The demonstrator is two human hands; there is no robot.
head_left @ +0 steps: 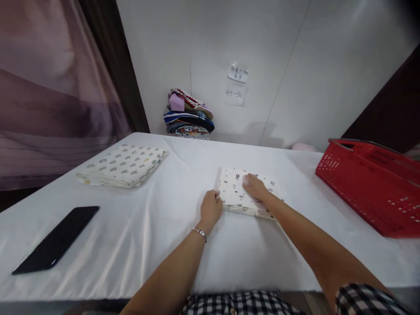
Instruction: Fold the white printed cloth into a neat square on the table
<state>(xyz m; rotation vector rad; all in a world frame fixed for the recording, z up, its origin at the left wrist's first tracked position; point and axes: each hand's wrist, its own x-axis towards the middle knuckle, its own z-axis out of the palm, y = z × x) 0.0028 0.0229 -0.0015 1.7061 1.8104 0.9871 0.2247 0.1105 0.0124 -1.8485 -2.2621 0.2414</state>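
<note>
And the cloth (233, 192) lies folded flat on the table (170, 245), right hand (256, 187) on top, left hand (211, 209) at its edge, pinching or not I can't tell, seemingly only smoothing remaining

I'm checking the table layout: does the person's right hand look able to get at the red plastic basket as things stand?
Probably yes: the right hand lies on the folded white small-print cloth, and from there white tablecloth runs to the red plastic basket, with nothing visible blocking.
</note>
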